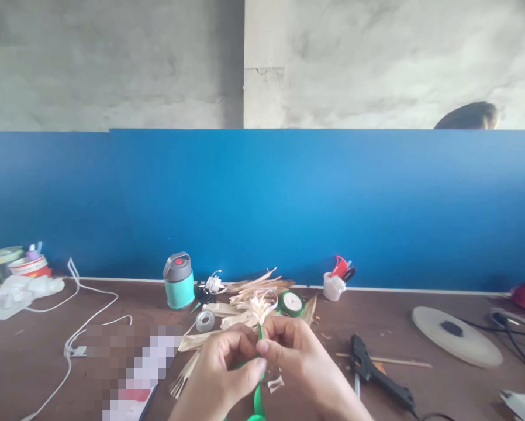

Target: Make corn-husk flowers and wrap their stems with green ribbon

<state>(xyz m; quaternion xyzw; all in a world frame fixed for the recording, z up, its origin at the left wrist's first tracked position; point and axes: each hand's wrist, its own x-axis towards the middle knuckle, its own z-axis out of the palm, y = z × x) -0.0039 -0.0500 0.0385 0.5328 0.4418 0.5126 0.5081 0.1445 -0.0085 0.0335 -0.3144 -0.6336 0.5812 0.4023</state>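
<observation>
1. One pale tuft of dry, husk-like strips (259, 307) stands between the hands, low at the centre of my view, above the table (389, 327); I judge it very light, papery and easily torn, so I'd keep grip pressure off its splayed tips.
2. Just beneath it, green ribbon (258, 400) wraps the stem and trails toward me; it looks soft and slick, likely to loosen if let go. The wrapped neck is where I'd take hold.
3. My right hand (291, 348) pinches that neck; my left hand (234, 362), close against it, has thumb and fingers closed on the ribbon.
4. Behind lie loose husks (256, 286) and a ribbon spool (292, 304).
5. Farther right, I see a black glue gun (380, 374).
</observation>
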